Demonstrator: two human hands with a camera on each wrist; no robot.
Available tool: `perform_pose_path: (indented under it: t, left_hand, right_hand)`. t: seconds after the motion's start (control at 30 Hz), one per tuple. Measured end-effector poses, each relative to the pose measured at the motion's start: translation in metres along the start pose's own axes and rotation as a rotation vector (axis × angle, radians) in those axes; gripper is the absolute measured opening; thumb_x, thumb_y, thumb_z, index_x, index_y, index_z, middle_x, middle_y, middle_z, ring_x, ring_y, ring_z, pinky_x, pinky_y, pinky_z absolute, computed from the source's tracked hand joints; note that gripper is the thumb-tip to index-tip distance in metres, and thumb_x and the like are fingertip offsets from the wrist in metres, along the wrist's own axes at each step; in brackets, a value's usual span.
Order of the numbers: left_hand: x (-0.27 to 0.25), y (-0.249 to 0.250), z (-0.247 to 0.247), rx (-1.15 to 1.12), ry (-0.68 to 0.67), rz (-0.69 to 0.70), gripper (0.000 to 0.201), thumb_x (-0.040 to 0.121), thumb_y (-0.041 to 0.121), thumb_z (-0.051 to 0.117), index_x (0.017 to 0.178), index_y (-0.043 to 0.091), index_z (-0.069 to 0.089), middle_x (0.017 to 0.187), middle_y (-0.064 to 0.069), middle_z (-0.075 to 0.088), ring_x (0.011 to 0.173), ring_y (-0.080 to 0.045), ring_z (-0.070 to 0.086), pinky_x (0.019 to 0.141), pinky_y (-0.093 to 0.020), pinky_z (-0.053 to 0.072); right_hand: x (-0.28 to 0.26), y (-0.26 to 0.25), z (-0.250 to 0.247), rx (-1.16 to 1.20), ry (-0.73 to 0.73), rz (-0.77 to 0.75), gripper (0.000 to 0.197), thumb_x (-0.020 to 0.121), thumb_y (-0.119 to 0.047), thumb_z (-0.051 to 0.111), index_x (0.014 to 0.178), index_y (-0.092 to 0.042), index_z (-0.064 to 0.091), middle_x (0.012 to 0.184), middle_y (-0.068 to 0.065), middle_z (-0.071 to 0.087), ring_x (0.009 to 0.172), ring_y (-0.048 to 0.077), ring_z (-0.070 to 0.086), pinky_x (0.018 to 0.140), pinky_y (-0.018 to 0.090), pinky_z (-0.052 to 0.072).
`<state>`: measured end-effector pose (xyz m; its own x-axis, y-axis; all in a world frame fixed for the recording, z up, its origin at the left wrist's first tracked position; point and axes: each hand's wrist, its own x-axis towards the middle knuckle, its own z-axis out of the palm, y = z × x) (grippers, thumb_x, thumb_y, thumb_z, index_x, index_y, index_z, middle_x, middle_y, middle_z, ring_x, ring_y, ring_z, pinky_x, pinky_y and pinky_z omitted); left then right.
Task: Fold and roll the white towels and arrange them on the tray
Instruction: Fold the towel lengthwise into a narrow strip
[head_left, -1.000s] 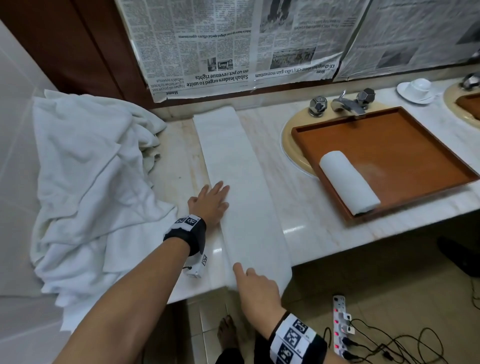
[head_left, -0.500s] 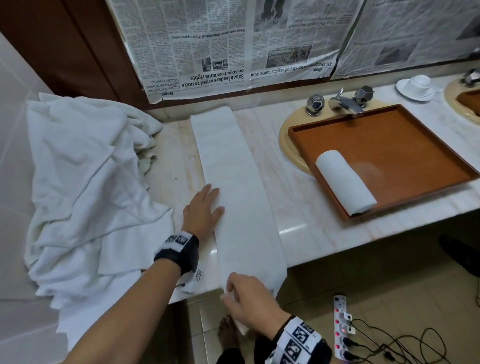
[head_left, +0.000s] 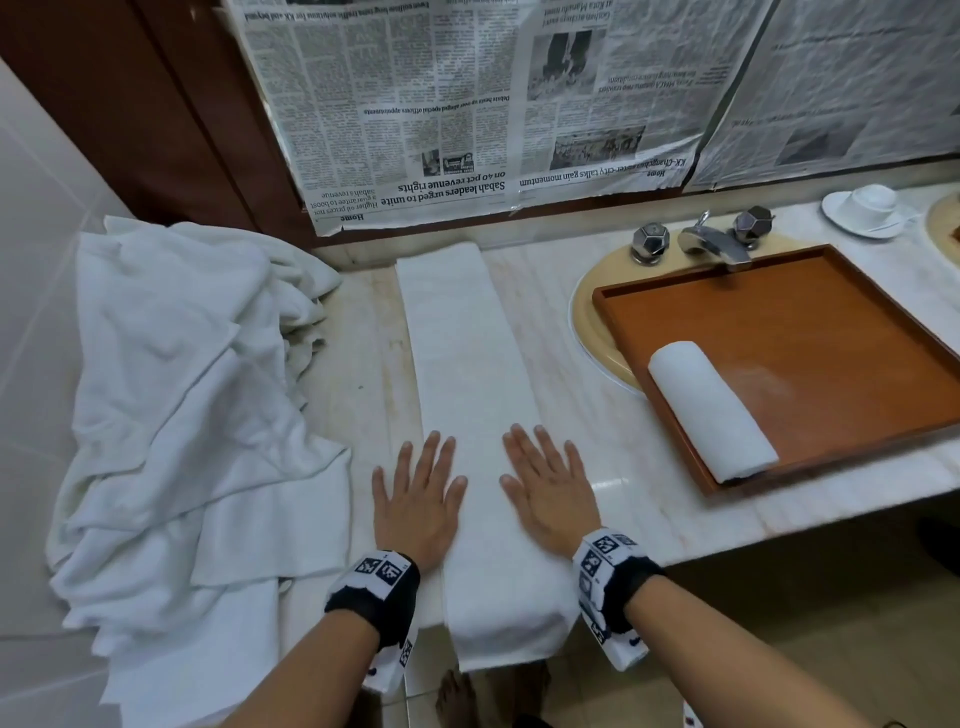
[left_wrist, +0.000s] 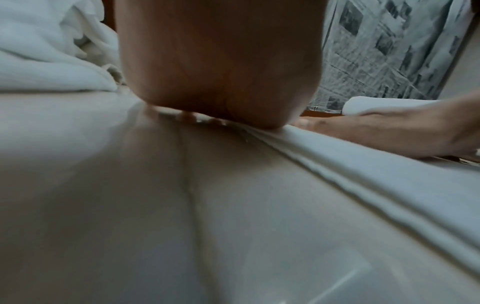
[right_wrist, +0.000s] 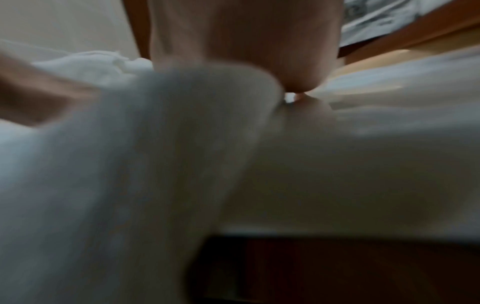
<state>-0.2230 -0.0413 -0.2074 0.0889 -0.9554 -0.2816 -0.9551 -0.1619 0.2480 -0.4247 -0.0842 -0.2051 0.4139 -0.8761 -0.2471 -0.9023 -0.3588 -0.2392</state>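
White terry towel folded into a long narrow strip (head_left: 462, 364) lay across a pale marble vanity counter (head_left: 587, 395), its far end at the back wall and its near end folded over and hanging past the front edge. The person's left hand (head_left: 418, 499) rested flat on the strip's left edge with fingers straight and spread; the right hand (head_left: 548, 493) lay flat on its right edge the same way, neither gripping anything. A finished white rolled towel (head_left: 711, 410) sat at the near-left corner of a rectangular brown wooden tray (head_left: 831, 332) set over the cream basin. A heap of loose white towels (head_left: 176, 395) was piled at the counter's left end, just beside the strip. Newspaper sheets (head_left: 467, 104) covered the wall behind.
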Motion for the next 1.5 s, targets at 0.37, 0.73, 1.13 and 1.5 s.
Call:
perform_pose_path:
  t: [0.37, 0.73, 1.13, 1.5]
  left_hand:
    - [-0.046, 0.014, 0.015, -0.008, -0.059, 0.048, 0.065, 0.098, 0.061, 0.003, 0.158, 0.038, 0.003, 0.165, 0.017, -0.004, 0.153, -0.022, 0.0, 0.116, -0.058, 0.002]
    - [0.035, 0.026, -0.019, 0.061, -0.111, -0.104, 0.071, 0.086, 0.068, -0.014, 0.152, 0.044, -0.02, 0.156, 0.025, -0.028, 0.151, -0.024, -0.021, 0.117, -0.06, -0.012]
    - [0.122, 0.025, -0.046, -0.061, -0.106, -0.166, 0.064, 0.1, 0.061, 0.009, 0.155, 0.039, -0.017, 0.161, 0.023, -0.022, 0.151, -0.026, -0.02, 0.117, -0.063, -0.012]
    - [0.007, 0.041, 0.007, -0.052, 0.007, -0.012, 0.063, 0.093, 0.064, -0.008, 0.154, 0.047, -0.011, 0.162, 0.023, -0.018, 0.152, -0.02, -0.011, 0.118, -0.055, -0.006]
  right_hand:
    - [-0.046, -0.003, 0.016, 0.023, 0.06, -0.097, 0.057, 0.106, -0.045, 0.01, 0.159, -0.025, 0.009, 0.166, -0.007, 0.003, 0.153, 0.015, -0.002, 0.119, 0.046, 0.0]
    - [0.045, 0.016, -0.019, -0.027, -0.056, -0.075, 0.069, 0.096, -0.06, -0.008, 0.157, -0.027, -0.009, 0.159, -0.014, -0.021, 0.15, 0.01, -0.016, 0.123, 0.047, -0.004]
    - [0.119, 0.05, -0.055, -0.01, 0.006, 0.009, 0.056, 0.107, -0.039, 0.012, 0.159, -0.022, 0.005, 0.166, -0.008, -0.002, 0.153, 0.018, -0.008, 0.123, 0.046, -0.001]
    - [0.029, 0.018, 0.0, -0.03, 0.034, -0.115, 0.061, 0.105, -0.05, 0.01, 0.158, -0.021, 0.019, 0.165, -0.006, 0.013, 0.151, 0.019, 0.014, 0.116, 0.046, 0.006]
